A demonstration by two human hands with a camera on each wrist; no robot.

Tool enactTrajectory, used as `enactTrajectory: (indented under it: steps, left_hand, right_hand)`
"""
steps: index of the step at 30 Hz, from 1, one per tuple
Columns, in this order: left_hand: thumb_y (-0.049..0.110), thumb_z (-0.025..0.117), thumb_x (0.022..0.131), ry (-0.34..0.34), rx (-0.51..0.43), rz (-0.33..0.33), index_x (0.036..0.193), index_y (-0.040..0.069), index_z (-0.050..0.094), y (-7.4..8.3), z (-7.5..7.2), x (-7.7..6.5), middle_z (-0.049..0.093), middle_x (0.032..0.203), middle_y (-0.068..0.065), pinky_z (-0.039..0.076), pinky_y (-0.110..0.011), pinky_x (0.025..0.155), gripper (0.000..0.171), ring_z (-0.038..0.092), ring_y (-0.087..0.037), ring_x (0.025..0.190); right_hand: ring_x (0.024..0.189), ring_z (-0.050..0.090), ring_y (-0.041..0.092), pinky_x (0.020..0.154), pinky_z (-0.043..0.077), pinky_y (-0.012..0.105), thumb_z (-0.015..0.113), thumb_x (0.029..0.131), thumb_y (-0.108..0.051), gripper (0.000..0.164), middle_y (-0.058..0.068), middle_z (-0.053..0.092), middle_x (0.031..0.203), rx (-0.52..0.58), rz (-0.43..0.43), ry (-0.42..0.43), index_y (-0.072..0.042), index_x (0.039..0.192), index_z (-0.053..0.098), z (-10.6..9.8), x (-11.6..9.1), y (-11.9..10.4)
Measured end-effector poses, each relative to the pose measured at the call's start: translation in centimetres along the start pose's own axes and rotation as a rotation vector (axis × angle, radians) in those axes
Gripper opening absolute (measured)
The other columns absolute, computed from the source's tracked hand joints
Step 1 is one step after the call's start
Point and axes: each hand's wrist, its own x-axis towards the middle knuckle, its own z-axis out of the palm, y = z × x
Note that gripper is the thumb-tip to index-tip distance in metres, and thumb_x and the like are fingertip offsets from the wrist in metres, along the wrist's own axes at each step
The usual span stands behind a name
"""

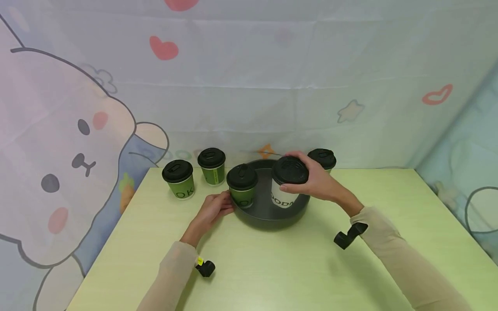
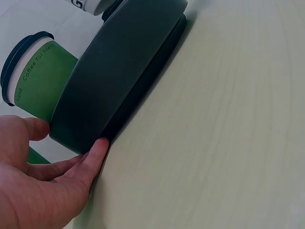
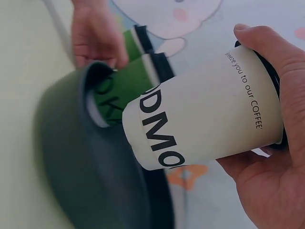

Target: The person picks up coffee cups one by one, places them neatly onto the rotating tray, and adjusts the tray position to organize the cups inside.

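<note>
My right hand [image 1: 317,181] grips a white paper coffee cup [image 3: 205,109] by its black lid, thumb on one side and fingers on the other. The cup tilts over a round dark grey tray [image 1: 264,219]; its bottom is clear of the tray floor in the right wrist view. At the tray's left side, my left hand [image 2: 52,186] holds the wall, with the thumb near the rim and fingertips low by the base. Inside the tray, close to that hand, stands a green paper cup [image 1: 243,196] with a black lid.
Two more green lidded cups, a front one [image 1: 180,188] and a back one [image 1: 213,172], stand left of the tray. Another black-lidded cup [image 1: 323,159] is partly hidden behind my right hand. A printed cloth [image 1: 249,65] hangs behind the pale table [image 1: 272,272].
</note>
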Motion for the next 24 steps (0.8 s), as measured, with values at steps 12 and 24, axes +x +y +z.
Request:
enactTrajectory:
  steps: [12, 24]
  left_hand:
    - [0.026, 0.047, 0.11, 0.002, 0.003, 0.004, 0.133, -0.016, 0.056, -0.1, -0.1, 0.0, 0.061, 0.118, -0.018, 0.057, -0.034, 0.097, 0.049, 0.064, -0.023, 0.102]
    - [0.025, 0.048, 0.11, 0.0, -0.009, 0.003, 0.133, -0.016, 0.056, -0.1, 0.0, 0.0, 0.062, 0.117, -0.018, 0.058, -0.031, 0.093, 0.048, 0.064, -0.023, 0.102]
  right_hand:
    - [0.115, 0.062, 0.022, 0.101, 0.05, 0.048, 0.091, 0.081, -0.034, 0.079, 0.004, 0.059, 0.134, -0.009, 0.025, -0.018, -0.024, 0.147, 0.049, 4.1, 0.1, 2.6]
    - [0.118, 0.06, 0.018, 0.101, 0.049, 0.047, 0.093, 0.075, -0.044, 0.082, -0.003, 0.063, 0.128, -0.126, -0.009, -0.002, -0.024, 0.144, 0.052, 6.4, 0.6, 3.8]
